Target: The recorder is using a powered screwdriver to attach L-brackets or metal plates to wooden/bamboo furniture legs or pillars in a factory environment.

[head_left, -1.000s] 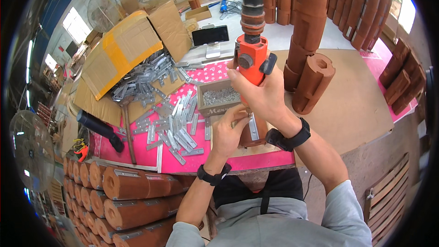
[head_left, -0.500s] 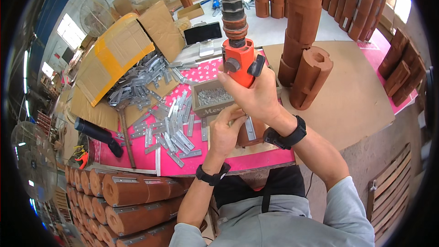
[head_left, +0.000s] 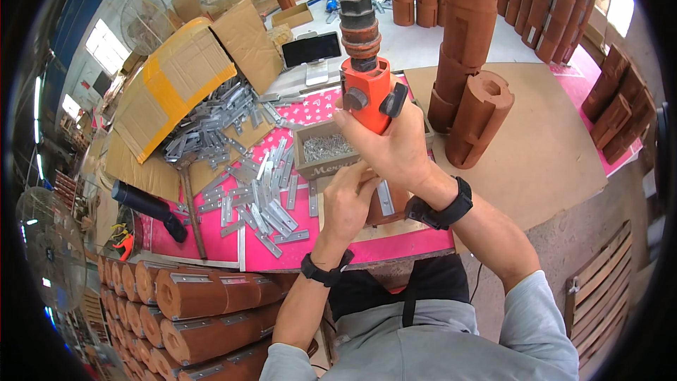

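My right hand [head_left: 396,149] is wrapped round an upright orange power screwdriver [head_left: 367,74] with a dark stacked upper part. Below it, a brown cylinder piece [head_left: 399,206] lies on the pink table, with a flat metal strip [head_left: 385,200] on its top. Beside this strip my left hand [head_left: 345,201] is closed, its thumb and fingers pinched together under the screwdriver. What the pinch holds, if anything, is hidden, and so is the tool's tip. Just beyond the hands stands a box of small screws [head_left: 326,148].
Loose metal strips [head_left: 268,197] lie left of my hands, near a hammer [head_left: 190,204] and an opened carton [head_left: 162,99]. Brown cylinders stand at right [head_left: 479,120] and lie stacked at lower left [head_left: 211,293]. A phone [head_left: 310,49] stands at the back.
My view has shifted very slightly. Both hands and the screwdriver keep nearly the same pose, with the left fingers still at the metal strip.
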Motion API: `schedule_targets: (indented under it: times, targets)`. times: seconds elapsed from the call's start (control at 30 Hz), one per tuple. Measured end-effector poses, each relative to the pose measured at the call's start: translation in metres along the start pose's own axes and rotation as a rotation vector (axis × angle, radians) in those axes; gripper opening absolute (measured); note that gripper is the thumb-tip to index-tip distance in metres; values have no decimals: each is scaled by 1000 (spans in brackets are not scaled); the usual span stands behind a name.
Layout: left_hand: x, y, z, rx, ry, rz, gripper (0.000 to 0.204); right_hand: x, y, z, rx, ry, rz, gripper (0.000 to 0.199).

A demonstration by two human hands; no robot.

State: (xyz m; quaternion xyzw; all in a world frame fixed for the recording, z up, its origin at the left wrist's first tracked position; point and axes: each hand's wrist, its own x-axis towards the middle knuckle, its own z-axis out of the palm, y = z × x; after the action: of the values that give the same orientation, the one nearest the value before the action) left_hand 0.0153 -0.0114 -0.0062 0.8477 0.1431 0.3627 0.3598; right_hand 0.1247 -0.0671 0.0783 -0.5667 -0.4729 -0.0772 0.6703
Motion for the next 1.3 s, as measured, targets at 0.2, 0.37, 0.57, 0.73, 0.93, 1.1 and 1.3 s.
schedule_targets:
  times: [0.2, 0.37, 0.57, 0.73, 0.93, 1.1, 1.3]
  targets:
    - [0, 1, -1, -22, -16, -3, 26, -1, 3, -2, 43, -17, 35, 54]
    - [0, 2, -9, 12, -134, -59, 33, -6, 10, -2, 39, -13, 47, 53]
    - [-5, -5, -10, -225, -349, -167, 71, -7, 2, 0, 40, -38, 96, 54]
    - [-4, -9, -9, -345, -380, -242, 83, -10, 5, 4, 125, -47, 177, 54]
    - [-6, -14, -6, -319, -355, -235, 92, -11, 2, 2, 45, -36, 162, 23]
    - [-5, -17, -4, -395, -375, -285, 96, -12, 7, 2, 84, 20, 64, 19]
    - [-3, -13, -9, -293, -346, -221, 96, -11, 11, -2, 140, -103, 253, 47]
